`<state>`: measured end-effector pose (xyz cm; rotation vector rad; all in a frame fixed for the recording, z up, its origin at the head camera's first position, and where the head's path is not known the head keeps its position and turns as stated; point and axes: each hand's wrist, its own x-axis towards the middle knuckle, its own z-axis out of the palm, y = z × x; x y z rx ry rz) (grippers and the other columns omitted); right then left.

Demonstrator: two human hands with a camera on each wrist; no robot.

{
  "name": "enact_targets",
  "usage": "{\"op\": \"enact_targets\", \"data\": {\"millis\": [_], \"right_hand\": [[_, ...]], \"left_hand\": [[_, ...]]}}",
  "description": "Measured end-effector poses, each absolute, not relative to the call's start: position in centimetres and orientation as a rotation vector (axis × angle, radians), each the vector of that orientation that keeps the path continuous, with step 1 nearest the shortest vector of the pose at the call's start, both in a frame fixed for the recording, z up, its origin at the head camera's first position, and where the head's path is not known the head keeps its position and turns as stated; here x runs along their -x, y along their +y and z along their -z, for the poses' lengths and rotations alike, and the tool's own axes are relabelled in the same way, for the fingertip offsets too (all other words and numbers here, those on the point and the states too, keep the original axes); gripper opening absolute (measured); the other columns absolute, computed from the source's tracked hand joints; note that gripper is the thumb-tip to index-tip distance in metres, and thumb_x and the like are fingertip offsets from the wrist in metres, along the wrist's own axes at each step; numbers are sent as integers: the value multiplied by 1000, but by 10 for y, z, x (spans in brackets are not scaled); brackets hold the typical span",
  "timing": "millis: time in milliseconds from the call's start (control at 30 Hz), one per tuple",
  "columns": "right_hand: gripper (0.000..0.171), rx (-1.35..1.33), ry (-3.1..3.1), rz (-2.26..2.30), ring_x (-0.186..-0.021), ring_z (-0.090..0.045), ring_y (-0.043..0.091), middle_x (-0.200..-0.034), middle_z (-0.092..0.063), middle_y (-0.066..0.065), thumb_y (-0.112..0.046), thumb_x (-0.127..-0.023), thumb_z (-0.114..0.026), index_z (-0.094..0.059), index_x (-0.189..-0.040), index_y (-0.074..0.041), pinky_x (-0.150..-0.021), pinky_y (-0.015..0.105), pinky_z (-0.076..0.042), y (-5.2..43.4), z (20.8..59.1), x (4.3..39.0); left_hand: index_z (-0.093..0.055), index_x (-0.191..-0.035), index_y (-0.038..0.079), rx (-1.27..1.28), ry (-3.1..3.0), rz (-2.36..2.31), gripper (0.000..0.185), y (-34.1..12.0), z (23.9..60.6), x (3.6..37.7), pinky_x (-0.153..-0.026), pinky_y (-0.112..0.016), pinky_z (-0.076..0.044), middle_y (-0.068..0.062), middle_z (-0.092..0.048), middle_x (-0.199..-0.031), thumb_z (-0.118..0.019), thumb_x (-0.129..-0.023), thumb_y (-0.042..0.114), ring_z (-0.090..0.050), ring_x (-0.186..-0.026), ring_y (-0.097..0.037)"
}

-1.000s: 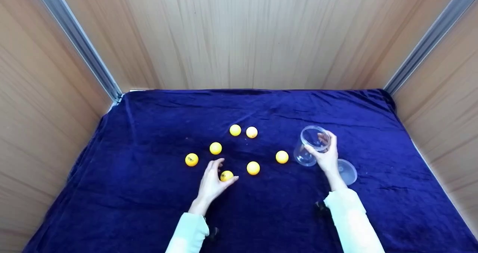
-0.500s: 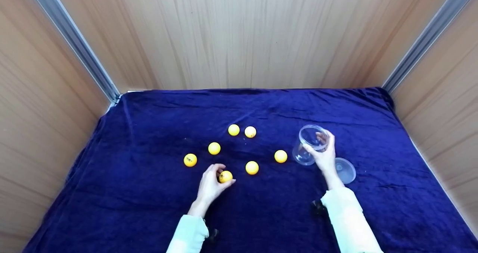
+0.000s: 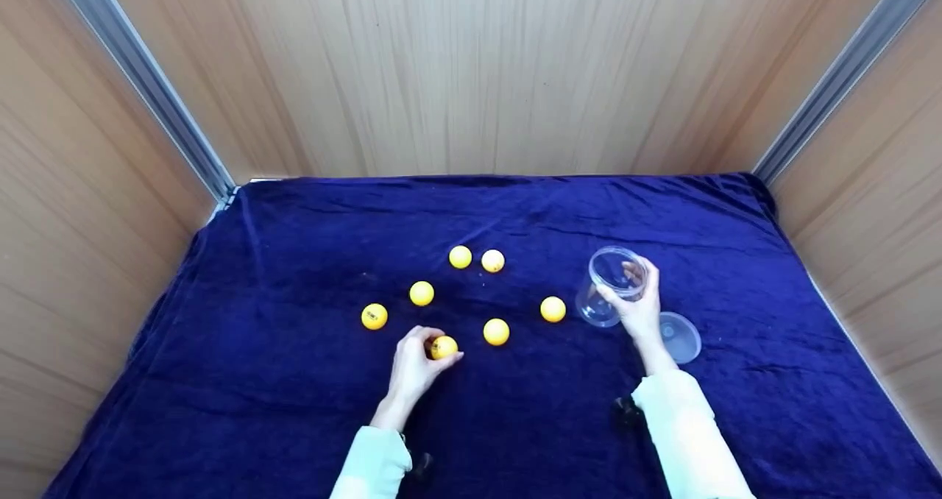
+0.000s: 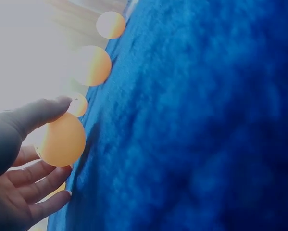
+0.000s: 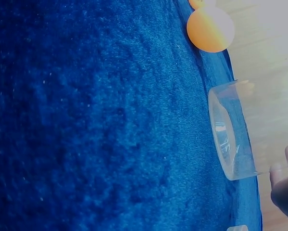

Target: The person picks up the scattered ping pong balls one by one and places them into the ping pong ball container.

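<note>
Several yellow balls lie on a dark blue cloth (image 3: 309, 381). My left hand (image 3: 438, 345) curls thumb and fingers round the nearest ball (image 3: 445, 348); the left wrist view shows this ball (image 4: 62, 139) between thumb and fingers, low by the cloth. My right hand (image 3: 627, 282) grips a clear plastic jar (image 3: 609, 287) near its open mouth and holds it tilted on the cloth. In the right wrist view the jar (image 5: 232, 132) stands on the cloth with one fingertip (image 5: 285, 180) beside it.
Loose balls lie at the left (image 3: 374, 316), (image 3: 422, 293), at the back (image 3: 461, 257), (image 3: 493, 260), and in the middle (image 3: 496, 331), (image 3: 553, 309). A clear lid (image 3: 681, 338) lies right of the jar. Wooden walls (image 3: 478, 72) close in three sides.
My left fingers, spread over the near ball a second ago, have curled round it. The right hand and the jar have barely moved.
</note>
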<state>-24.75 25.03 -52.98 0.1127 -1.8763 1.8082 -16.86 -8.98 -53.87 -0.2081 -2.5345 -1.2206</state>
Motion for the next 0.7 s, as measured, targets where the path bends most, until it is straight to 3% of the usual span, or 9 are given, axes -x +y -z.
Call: {"op": "enact_targets", "data": {"millis": [233, 333, 433, 567, 700], "right_hand": [[72, -153, -1861, -1808, -107, -41, 39, -115, -44, 26, 2, -63, -75, -37, -124, -5, -95, 38, -32, 257, 548, 257], [72, -147, -1868, -1805, -106, -44, 32, -115, -45, 24, 4, -64, -74, -36, -124, -3, -95, 38, -32, 256, 547, 257], [71, -95, -1866, -1845, -104, -45, 21, -113, -46, 21, 12, -63, -70, -33, -123, 7, -96, 45, -29, 247, 528, 246], [69, -127, -1828, -1850, -104, -46, 18, -110, -49, 11, 8, -62, -72, -36, -122, 4, -96, 40, -30, 249, 531, 247], [69, -172, -1782, -1866, -105, -46, 21, -111, -49, 17, 2, -61, -75, -40, -120, -1, -97, 40, -29, 251, 537, 250]], "left_hand": [[-64, -84, 4, 194, -2476, 1261, 34, -82, 527, 170, -63, -30, -46, 0, -56, -76, -81, -60, 22, -55, -68, -15], [-64, -85, 2, 205, -2451, 1282, 35, -77, 523, 173, -64, -33, -47, -1, -57, -78, -81, -60, 21, -55, -69, -16], [-64, -85, 2, 217, -2431, 1297, 35, -72, 520, 176, -65, -34, -47, -2, -57, -79, -81, -60, 20, -55, -70, -17], [-64, -85, 2, 226, -2409, 1314, 35, -64, 515, 183, -63, -34, -47, -3, -57, -78, -81, -60, 18, -54, -69, -16], [-64, -87, 1, 245, -2387, 1330, 34, -56, 509, 191, -60, -33, -47, -3, -56, -78, -80, -61, 17, -53, -67, -15]]}}
